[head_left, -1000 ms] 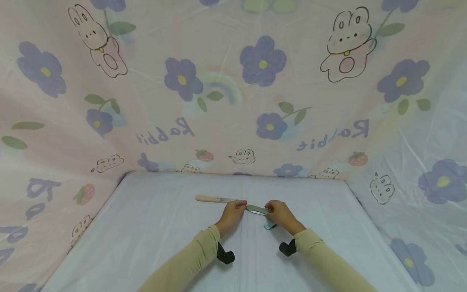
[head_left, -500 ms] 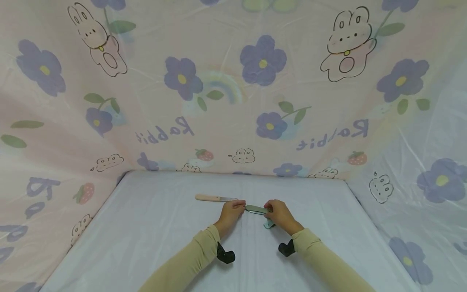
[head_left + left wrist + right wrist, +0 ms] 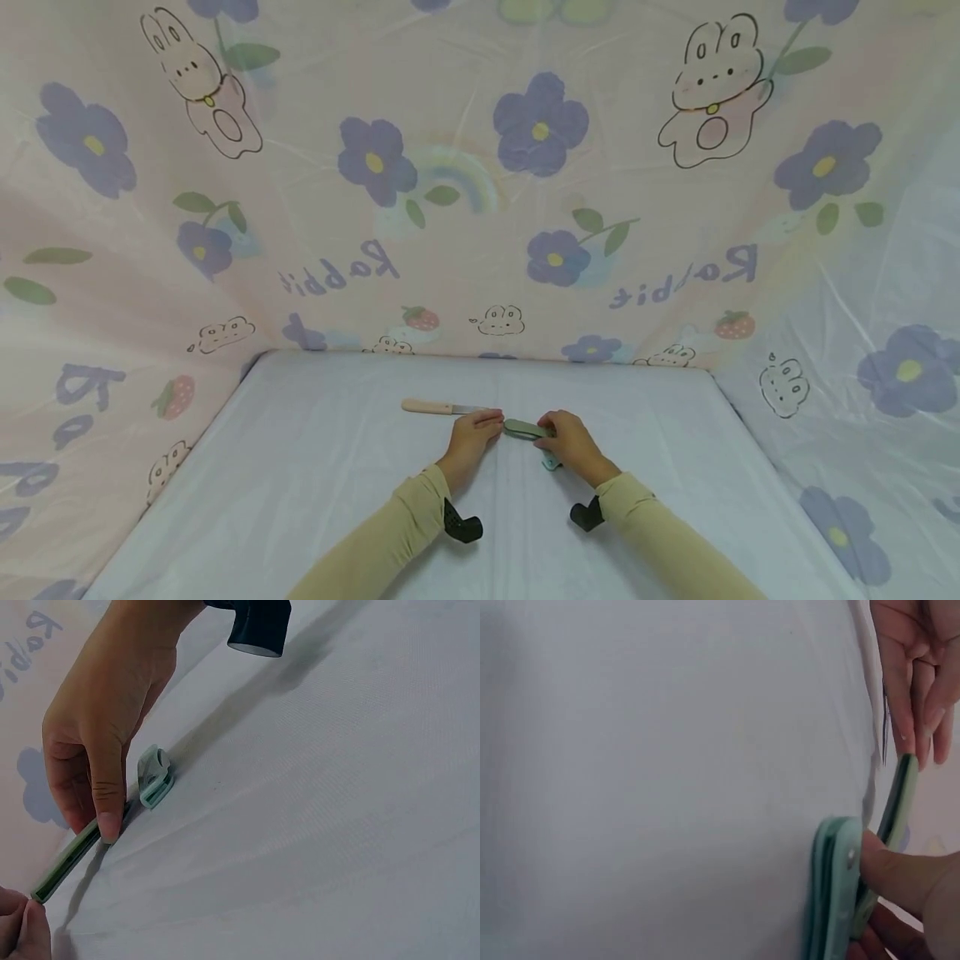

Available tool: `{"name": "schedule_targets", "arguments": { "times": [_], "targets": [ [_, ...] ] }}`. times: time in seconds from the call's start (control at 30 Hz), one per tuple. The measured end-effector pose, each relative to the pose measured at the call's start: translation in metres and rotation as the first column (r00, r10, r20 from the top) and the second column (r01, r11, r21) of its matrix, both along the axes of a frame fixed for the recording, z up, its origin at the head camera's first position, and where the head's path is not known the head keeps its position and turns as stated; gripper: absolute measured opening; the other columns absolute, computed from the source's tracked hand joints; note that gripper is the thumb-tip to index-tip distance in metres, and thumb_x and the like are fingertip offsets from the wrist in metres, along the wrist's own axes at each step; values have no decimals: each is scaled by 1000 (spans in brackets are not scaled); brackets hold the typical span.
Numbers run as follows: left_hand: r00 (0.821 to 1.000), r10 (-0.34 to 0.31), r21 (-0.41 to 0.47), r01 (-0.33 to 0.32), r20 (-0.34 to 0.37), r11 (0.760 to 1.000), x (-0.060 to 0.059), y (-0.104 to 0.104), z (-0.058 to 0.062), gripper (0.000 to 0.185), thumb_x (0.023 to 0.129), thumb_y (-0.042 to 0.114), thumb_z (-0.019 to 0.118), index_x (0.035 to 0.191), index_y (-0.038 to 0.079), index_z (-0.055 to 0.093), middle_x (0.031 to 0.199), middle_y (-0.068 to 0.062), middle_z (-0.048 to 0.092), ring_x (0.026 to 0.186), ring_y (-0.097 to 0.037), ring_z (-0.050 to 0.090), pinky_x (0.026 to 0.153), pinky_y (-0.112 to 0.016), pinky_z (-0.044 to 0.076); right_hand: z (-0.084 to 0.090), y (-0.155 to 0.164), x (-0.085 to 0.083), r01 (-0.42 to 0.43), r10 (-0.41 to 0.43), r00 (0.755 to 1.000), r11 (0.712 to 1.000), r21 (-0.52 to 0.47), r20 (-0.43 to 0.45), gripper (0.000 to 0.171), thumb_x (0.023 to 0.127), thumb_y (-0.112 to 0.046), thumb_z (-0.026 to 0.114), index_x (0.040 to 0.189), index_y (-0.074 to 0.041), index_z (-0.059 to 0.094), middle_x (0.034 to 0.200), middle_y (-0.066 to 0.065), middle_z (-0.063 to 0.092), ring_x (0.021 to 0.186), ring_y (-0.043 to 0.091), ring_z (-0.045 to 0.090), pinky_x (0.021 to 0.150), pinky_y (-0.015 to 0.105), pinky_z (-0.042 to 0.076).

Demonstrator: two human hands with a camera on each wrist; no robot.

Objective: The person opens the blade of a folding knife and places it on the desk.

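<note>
A flat table (image 3: pixel 300 500) covered in a pale lilac cloth fills the lower view, closed in at the back and both sides by pink sheeting (image 3: pixel 465 250) printed with purple flowers, rabbits and the word "Rabbit". Wide bare cloth lies to the left and right of the hands, with less room toward the back edge. A wooden-handled knife (image 3: pixel 433 407) lies just behind the left hand (image 3: pixel 472 433), its blade running toward the fingers. Between the hands lies a slim green folding tool (image 3: pixel 527 430): the left hand's fingertips pinch one end, and the right hand (image 3: pixel 570 442) clamps thumb and fingers on the other, where a mint-green hinged part (image 3: pixel 836 885) sits on the cloth.
</note>
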State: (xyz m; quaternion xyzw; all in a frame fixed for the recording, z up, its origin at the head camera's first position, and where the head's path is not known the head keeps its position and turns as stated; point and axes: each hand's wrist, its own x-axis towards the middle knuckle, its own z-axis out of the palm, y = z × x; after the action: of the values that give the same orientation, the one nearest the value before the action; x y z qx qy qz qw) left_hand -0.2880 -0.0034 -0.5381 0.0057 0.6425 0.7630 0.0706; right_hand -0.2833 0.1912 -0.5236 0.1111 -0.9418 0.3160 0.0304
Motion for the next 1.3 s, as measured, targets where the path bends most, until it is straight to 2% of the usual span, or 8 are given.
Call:
{"name": "schedule_targets", "arguments": {
  "times": [0.23, 0.43, 0.7, 0.87, 0.97, 1.13, 1.3],
  "targets": [
    [1000, 14, 49, -14, 15, 999, -2, -3, 1, 36, 86, -3, 63, 120, -11, 55, 119, -25, 57, 105, -20, 60, 84, -24, 49, 0, -5, 1, -11, 10, 1000, 1000, -17, -29, 22, 77, -12, 76, 94, -3, 66, 88, 4, 64, 79, 15, 56, 72, 36, 48],
    [1000, 10, 93, -8, -20, 996, -3, -6, 2, 40, 85, 0, 66, 121, -11, 53, 119, -24, 58, 106, -20, 59, 83, -23, 49, 2, -9, 3, -32, 31, 999, 999, -37, -25, 19, 81, -11, 72, 97, -4, 66, 92, 3, 64, 86, 17, 59, 78, 37, 49],
    [1000, 25, 119, -23, -17, 993, -1, -7, 4, 35, 85, 1, 65, 118, -11, 57, 113, -21, 61, 99, -16, 61, 81, -24, 51, 6, -18, 7, -133, 135, 991, 987, -88, 7, 16, 85, -10, 67, 99, -4, 66, 94, 6, 67, 87, 20, 63, 76, 36, 52],
    [999, 50, 127, -47, -20, 991, 1, -7, 3, 37, 85, 4, 67, 116, -11, 57, 109, -19, 63, 94, -14, 62, 81, -25, 51, 6, -21, 10, -175, 174, 984, 982, -75, -24, 16, 87, -14, 66, 100, -5, 67, 96, 4, 68, 89, 19, 63, 76, 34, 52],
    [999, 50, 120, -48, -15, 992, 4, -7, 2, 36, 84, 8, 68, 114, -9, 59, 104, -14, 65, 92, -13, 62, 81, -26, 51, 7, -23, 11, -206, 203, 978, 969, -133, -36, 16, 88, -14, 64, 100, -4, 68, 95, 4, 68, 86, 18, 63, 72, 31, 52],
    [1000, 9, 116, -12, 30, 993, 10, -7, 3, 35, 85, 14, 68, 115, -3, 61, 99, -6, 65, 88, -11, 61, 80, -30, 52, 8, -29, 16, -191, 215, 975, 940, -281, 55, 15, 88, -15, 64, 98, -3, 67, 89, 3, 68, 77, 13, 62, 64, 24, 52],
    [997, -9, 139, -1, 76, 990, 16, -6, 4, 40, 85, 18, 69, 119, 0, 59, 101, -5, 64, 87, -11, 61, 77, -30, 52, 9, -34, 20, -122, 195, 971, 900, -418, 138, 16, 86, -11, 66, 94, 3, 66, 82, 9, 68, 71, 19, 65, 63, 32, 55]
  ]
}}
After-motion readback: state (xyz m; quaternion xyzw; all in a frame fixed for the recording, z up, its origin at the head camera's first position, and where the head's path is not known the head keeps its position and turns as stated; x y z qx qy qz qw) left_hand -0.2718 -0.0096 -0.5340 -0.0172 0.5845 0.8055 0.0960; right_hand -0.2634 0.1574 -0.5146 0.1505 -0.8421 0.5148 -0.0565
